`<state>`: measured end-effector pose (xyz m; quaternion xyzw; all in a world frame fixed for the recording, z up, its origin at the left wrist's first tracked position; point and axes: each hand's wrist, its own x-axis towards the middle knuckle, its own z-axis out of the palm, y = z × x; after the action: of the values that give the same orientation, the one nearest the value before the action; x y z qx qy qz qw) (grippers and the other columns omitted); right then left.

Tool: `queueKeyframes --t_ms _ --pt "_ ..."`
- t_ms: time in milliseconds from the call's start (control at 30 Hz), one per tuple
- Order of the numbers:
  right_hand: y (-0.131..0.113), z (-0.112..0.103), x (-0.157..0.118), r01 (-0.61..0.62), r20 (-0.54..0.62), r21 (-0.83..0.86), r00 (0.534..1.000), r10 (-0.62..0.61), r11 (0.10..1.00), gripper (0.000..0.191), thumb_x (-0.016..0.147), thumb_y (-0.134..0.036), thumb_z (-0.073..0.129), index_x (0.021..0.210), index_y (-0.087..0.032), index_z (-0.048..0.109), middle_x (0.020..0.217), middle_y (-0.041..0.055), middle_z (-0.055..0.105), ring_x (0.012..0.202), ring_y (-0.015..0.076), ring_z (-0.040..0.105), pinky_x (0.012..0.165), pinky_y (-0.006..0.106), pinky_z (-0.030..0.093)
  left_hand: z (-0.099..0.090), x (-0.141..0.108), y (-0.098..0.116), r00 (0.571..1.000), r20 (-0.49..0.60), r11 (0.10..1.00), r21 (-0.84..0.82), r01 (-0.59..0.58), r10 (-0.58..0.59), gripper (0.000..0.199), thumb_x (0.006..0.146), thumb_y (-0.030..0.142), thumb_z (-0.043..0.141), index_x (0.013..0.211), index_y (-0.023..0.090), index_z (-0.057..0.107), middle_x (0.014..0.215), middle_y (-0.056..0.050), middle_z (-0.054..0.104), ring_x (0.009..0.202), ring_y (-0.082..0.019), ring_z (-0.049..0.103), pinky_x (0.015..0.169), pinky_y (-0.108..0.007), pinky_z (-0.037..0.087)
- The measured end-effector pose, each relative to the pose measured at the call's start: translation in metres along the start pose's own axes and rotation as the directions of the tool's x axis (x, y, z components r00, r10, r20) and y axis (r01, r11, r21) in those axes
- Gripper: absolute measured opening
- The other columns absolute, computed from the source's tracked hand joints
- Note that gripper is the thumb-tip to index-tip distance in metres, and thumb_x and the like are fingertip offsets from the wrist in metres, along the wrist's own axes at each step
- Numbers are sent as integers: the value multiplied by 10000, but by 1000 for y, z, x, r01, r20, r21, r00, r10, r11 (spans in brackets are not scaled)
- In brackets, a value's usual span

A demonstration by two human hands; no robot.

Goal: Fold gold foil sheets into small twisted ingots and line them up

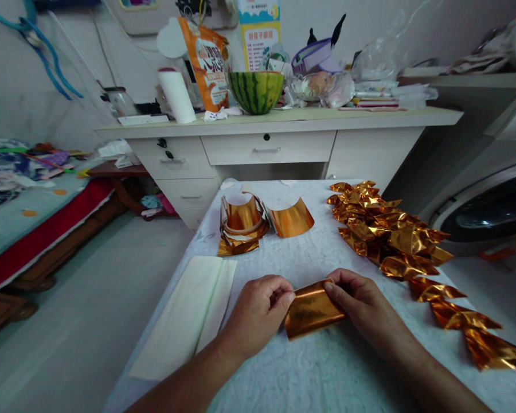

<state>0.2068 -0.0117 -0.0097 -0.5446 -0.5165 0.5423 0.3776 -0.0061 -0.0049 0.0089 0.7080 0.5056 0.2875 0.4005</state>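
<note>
A shiny copper-coloured foil sheet (313, 312) is stretched between my two hands, low over the cloth-covered table. My left hand (262, 310) pinches its upper left corner between thumb and fingers. At the opposite end, my right hand (356, 295) grips the upper right corner. Farther back lies a stack of curled foil sheets (243, 221), with a single curved foil sheet (292, 218) beside it. Many twisted foil pieces (382, 229) are heaped along the table's right side, trailing toward the front right corner. A folded cream-coloured sheet (180, 315) lies left of my left hand.
Behind the table (258, 267) stands a white desk (266, 146) holding a cut watermelon (257, 92), an orange snack bag (208, 66) and a white roll (177, 96). A bed (38, 212) is at the left, a front-loading washing machine (494, 189) at the right.
</note>
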Motion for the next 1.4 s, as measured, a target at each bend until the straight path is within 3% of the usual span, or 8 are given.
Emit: queueKeyframes --t_ms 533,667,867,1033,1267,1400 --pt "-2 1 2 33 -16 -117 999 -35 993 321 849 -507 597 769 -196 602 671 -7 588 590 141 511 527 244 388 1 1 0 1000 1 998 58 -7 7 159 855 177 524 767 185 657 738 6 660 694 -139 592 646 -230 395" --pt "0 3 2 61 -57 -211 996 -75 976 268 870 -453 564 780 -207 625 677 3 612 604 156 531 536 253 398 2 2 0 1000 6 996 89 4 -4 164 856 180 522 767 187 659 737 5 666 697 -144 598 640 -234 392" --pt "-1 10 5 91 -143 -488 973 -182 868 207 846 -359 560 703 -220 615 665 27 640 605 185 551 538 278 376 6 4 -4 1000 -23 970 243 11 -6 153 857 187 528 749 197 636 756 -2 677 708 -158 604 631 -244 376" --pt "-4 16 7 68 -138 -672 967 -214 738 184 853 -308 524 705 -221 590 687 36 645 623 195 552 571 294 357 9 6 -8 999 -27 931 364 37 -29 130 860 195 544 759 204 625 755 -1 677 700 -162 604 637 -251 371" --pt "-1 20 11 74 -105 -798 960 -259 598 146 858 -243 516 723 -219 567 729 49 628 733 223 552 633 307 351 12 8 -9 1000 -10 864 503 18 -15 102 865 181 571 775 209 609 775 -9 668 747 -180 604 678 -274 374" --pt "3 22 11 17 -159 -805 957 -244 593 63 860 -222 524 919 -209 541 766 47 614 728 219 569 638 299 372 14 8 -11 1000 -16 854 519 7 1 61 854 162 589 820 211 599 814 -15 654 808 -198 594 731 -298 405"
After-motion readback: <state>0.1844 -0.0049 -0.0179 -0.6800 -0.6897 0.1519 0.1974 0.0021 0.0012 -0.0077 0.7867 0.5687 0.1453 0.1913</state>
